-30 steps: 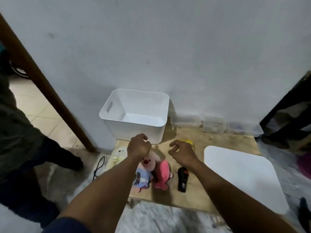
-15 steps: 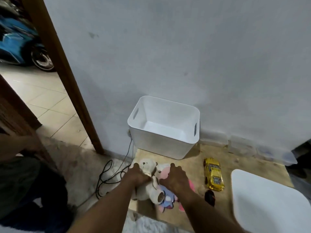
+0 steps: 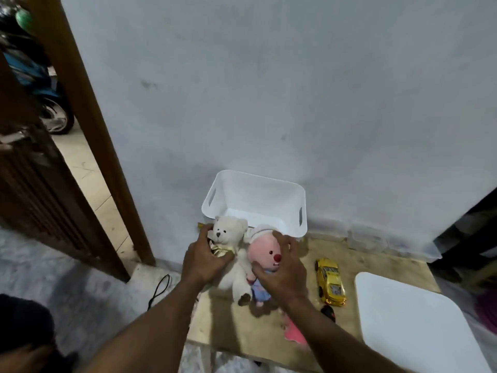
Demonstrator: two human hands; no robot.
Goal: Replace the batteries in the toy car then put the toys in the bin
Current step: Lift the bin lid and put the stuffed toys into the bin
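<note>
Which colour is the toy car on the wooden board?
The toy car is shiny golden yellow, clearest in the head view.

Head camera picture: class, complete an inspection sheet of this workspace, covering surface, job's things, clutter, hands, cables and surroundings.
Surface: low wooden table, set against the wall.
Job's things: white bin at the wall end, no toy seen inside; yellow toy car on the table; teddy bear and pink doll held in front of the bin.
Clutter: white board on the table's right; small black item near the car; pink thing at the near edge.
Hands: left hand grips the teddy bear; right hand holds the pink doll.
Cables: black cable on the floor.
Surroundings: wooden door frame, motorbike beyond; clear boxes along the wall.
</note>
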